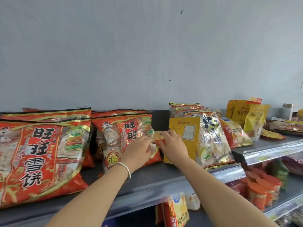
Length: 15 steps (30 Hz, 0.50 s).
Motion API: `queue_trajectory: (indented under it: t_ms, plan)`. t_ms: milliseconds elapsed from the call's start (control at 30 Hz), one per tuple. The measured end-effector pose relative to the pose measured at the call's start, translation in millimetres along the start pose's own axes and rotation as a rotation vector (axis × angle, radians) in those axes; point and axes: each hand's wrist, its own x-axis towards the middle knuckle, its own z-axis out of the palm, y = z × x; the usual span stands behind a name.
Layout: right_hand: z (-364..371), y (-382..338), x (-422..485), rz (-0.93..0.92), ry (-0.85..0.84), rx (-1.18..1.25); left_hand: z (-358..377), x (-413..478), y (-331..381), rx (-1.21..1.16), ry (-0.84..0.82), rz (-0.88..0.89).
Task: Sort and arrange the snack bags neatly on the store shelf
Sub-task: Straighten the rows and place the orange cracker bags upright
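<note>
A small packet [158,138] — red below, pale yellow above — was held over the top shelf [147,179]. It was seen in front of the right edge of a red bag [114,138] and just left of a yellow pouch [186,133].

The packet was judged to be light and soft, with slick, crinkly film and probably brittle contents. A squeeze across the middle was therefore thought ill advised, and the sealed ends or side edges were judged the safer places to be taken hold of.

The left hand [139,149], with a bangle [127,169] at its wrist, was extended from the left with its back upward. Its fingers were curled and closed on the packet's left edge. The right hand [172,145] was set against the other side, and its fingers were bent over the packet's top and right edge in a pinch. The thumbs were hidden, so the firmness of either grip could not be told.

Both forearms were stretched up and forward over the shelf lip — converging at the packet.
</note>
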Motion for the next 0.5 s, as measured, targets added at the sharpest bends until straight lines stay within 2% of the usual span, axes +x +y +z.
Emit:
queue_trajectory:
  t_ms: [133, 233, 300, 400, 500]
  plan:
    - [-11.2, 58.0, -0.4, 0.106, 0.068, -0.096, 38.4, 25.7, 36.9, -0.046, -0.076, -0.033]
    - [-17.1, 86.9, 3.1, 0.23, 0.15, -0.011, 59.7, 45.7, 56.7, -0.124, -0.132, -0.108]
    - [-18.3, 99.6, 9.0, 0.32, 0.171, 0.182, 73.0, 56.5, 66.7, -0.17, -0.164, -0.158]
    - [-19.6, 106.2, 20.2, 0.406, 0.144, 0.621, 89.6, 67.8, 72.9, -0.291, -0.229, -0.208]
    - [-20.0, 100.5, 29.2, 0.378, 0.057, 0.851, 95.8, 79.6, 72.8, -0.466, -0.16, -0.23]
